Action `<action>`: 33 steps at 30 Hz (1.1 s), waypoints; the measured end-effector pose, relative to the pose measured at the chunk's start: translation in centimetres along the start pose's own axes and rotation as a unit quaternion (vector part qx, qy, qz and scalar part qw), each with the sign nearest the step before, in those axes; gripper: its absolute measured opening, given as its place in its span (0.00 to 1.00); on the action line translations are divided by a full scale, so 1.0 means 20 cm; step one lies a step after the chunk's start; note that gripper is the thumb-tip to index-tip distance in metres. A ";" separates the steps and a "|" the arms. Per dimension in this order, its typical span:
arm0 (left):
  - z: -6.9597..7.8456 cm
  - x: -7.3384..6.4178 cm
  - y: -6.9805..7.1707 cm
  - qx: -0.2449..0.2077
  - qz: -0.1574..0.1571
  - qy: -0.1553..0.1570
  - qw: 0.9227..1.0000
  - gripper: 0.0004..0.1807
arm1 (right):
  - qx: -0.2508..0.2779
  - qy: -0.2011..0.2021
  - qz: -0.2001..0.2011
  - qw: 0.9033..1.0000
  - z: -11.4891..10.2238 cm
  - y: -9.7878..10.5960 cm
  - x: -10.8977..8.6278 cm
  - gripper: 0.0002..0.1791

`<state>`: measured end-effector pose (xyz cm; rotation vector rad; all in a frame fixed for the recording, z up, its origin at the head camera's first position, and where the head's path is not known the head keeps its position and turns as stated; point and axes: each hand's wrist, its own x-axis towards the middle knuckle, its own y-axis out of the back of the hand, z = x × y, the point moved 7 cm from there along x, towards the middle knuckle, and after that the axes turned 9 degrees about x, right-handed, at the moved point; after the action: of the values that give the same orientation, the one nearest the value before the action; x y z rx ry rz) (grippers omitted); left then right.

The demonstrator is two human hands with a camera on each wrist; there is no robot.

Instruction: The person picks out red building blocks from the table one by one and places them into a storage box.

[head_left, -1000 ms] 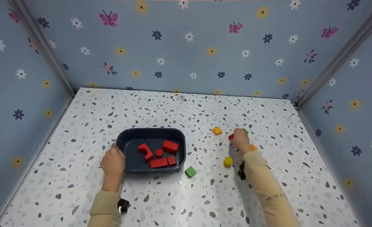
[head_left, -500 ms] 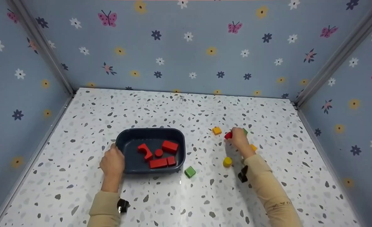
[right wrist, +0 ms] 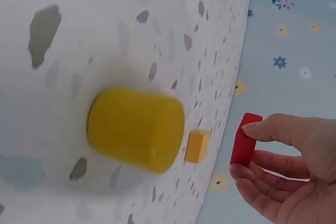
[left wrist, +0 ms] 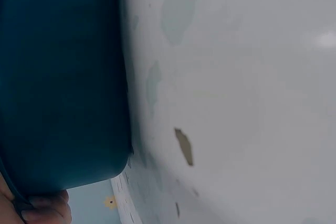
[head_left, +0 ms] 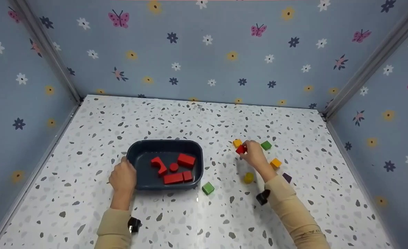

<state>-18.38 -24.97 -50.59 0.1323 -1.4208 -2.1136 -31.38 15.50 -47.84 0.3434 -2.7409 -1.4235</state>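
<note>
My left hand (head_left: pixel 122 175) grips the left rim of a dark blue plastic tub (head_left: pixel 166 146). In the left wrist view, its fingers (left wrist: pixel 50 211) curl over the rim beside the tub's side wall (left wrist: pixel 63 87). Inside the tub lie several red blocks, among them an arch (head_left: pixel 159 166), a small cylinder (head_left: pixel 174 167) and a rectangular block (head_left: pixel 186 160). To the right of the tub, my right hand (head_left: pixel 256 157) pinches a red block (head_left: pixel 240 149) between thumb and fingers. The right wrist view shows this red block (right wrist: pixel 244 142) held above the table by the hand (right wrist: pixel 299 166).
Near my right hand are a yellow cylinder (head_left: pixel 248 178), two orange blocks, one behind (head_left: pixel 237 143) and one right (head_left: pixel 276 163), a green block (head_left: pixel 266 145) and a dark purple block (head_left: pixel 287 177). Another green block (head_left: pixel 208 188) lies by the tub's front right corner. Patterned walls enclose the speckled table.
My right hand has moved left with the red block, away from the green block. The orange block and dark purple block on the right now show more. My left hand stays on the tub.
</note>
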 end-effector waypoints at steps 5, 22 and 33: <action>0.00 0.00 0.00 -0.001 0.005 -0.004 1.000 0.11 | 0.016 0.027 -0.001 1.000 -0.07 -0.02 -0.04 0.16; 0.01 0.00 0.01 -0.002 0.025 -0.012 1.000 0.11 | 0.035 0.127 0.037 0.991 -0.29 -0.04 -0.15 0.15; 0.00 0.00 0.01 -0.004 0.012 -0.005 1.000 0.11 | 0.034 0.197 0.043 0.979 -0.42 -0.10 -0.20 0.15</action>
<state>-18.26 -24.92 -50.42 0.1010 -1.4129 -2.1017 -26.02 8.51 -44.39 0.4480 -2.4521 -1.1038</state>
